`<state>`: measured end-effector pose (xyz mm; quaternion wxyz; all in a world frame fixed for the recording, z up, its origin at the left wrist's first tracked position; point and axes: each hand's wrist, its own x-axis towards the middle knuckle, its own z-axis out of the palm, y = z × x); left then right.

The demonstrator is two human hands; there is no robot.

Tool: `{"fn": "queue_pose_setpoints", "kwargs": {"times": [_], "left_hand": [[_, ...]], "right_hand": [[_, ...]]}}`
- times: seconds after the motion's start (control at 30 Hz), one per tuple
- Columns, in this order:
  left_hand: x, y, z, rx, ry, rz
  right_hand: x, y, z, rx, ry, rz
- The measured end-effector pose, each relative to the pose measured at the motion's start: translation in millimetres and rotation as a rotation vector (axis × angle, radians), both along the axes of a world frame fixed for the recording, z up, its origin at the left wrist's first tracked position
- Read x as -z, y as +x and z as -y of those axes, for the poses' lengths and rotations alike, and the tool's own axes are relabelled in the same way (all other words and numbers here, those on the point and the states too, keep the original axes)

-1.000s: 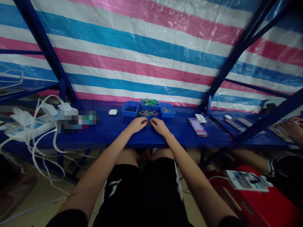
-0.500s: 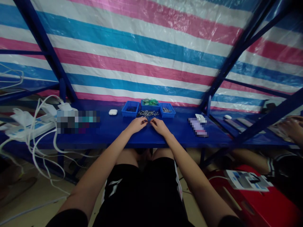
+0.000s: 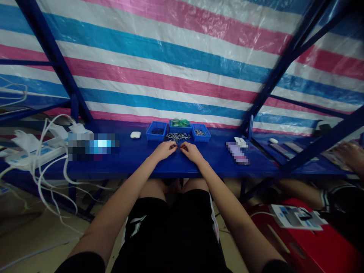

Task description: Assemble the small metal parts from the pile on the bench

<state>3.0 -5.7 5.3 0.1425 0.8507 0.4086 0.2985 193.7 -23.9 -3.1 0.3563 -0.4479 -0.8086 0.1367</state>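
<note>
My left hand [image 3: 165, 150] rests on the blue table with its fingers loosely bent and a small gap between thumb and fingers. Mirroring it, my right hand [image 3: 190, 151] lies just to the right, its fingers also half curled. The fingertips face each other, a little apart, and nothing shows in either hand. Right beyond them is a loose pile of small metal screws [image 3: 178, 137]. Around the pile stand three blue bins: the left bin [image 3: 148, 135] with dark small parts, the back bin [image 3: 180, 129] with green packets, and the right bin [image 3: 202, 139] with small silvery pieces.
A white earphone case [image 3: 135, 135] sits left of the bins. Farther left, a power strip [image 3: 42, 153] carries tangled white cables beside a blurred-out device [image 3: 93, 146]. A purple, pixelated item [image 3: 238, 153] lies to the right. Blue frame posts [image 3: 273, 81] flank the table; another person's hand [image 3: 351, 153] is far right.
Both my hands and the bins hold still. The blurred-out device on the left has lit up bright blue. At the far right, the other person's hand has shifted slightly.
</note>
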Motion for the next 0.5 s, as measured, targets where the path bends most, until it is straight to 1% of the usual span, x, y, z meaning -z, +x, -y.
{"fn": "queue_pose_setpoints", "kwargs": {"times": [0.5], "left_hand": [[-0.2,0.6,1.0,0.008,0.024,0.023]], "right_hand": [[-1.4,-0.4,1.1,0.004,0.033,0.032]]}}
